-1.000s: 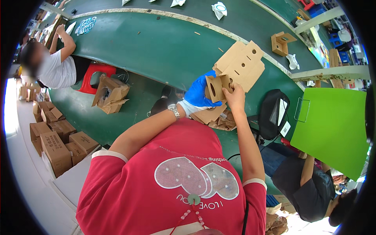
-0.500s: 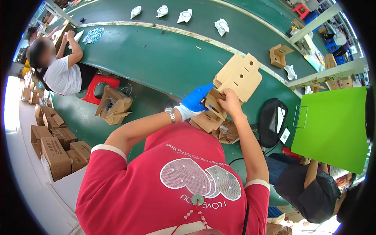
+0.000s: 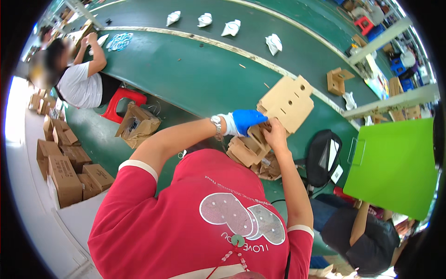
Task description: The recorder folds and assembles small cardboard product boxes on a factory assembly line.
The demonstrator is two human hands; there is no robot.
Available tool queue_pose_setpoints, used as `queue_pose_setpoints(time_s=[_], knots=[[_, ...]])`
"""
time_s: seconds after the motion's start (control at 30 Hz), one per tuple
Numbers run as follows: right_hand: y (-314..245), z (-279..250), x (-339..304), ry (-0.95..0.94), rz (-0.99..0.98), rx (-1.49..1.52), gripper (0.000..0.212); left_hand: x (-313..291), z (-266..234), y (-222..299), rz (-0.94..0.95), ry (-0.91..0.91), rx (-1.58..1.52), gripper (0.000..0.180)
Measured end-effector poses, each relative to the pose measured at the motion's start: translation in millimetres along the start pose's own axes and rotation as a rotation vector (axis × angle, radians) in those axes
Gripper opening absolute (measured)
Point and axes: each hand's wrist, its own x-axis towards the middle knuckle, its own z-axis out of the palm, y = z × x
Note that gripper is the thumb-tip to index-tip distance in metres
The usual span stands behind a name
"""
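The left hand (image 3: 247, 122), in a blue glove, has its fingers closed over the upper rim of a box (image 3: 259, 137); its thumb is hidden. The bare right hand (image 3: 276, 135) clamps the box's right side between thumb and fingers, its fingertips close to the blue ones. The box is tilted, in front of a stack of blanks (image 3: 289, 103) that lies flat by the desk's (image 3: 186, 76) far edge, toward its right end. Just below the box are folded card (image 3: 242, 151) and crumpled paper (image 3: 270, 170); what they rest on is hidden.

A black bag (image 3: 321, 158) lies near the desk's right end, beside a green board (image 3: 392, 167). Rings (image 3: 120, 42) lie by the far edge near the left end, close to a co-worker (image 3: 86, 86). Beyond that edge, a belt (image 3: 309, 53) carries white packets (image 3: 274, 44) and an open carton (image 3: 338, 82).
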Motion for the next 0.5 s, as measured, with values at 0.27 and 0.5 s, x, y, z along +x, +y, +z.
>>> queue_pose_setpoints(time_s=[0.27, 0.5], knots=[[26, -12, -41, -0.062, 0.377, 1.038, 0.041, -2, 24, -32, -0.088, 0.190, -0.093, 0.038], [9, 3, -27, 0.142, 0.138, 0.155, 0.042, 22, 17, -23, -0.304, -0.090, -0.115, 0.035]])
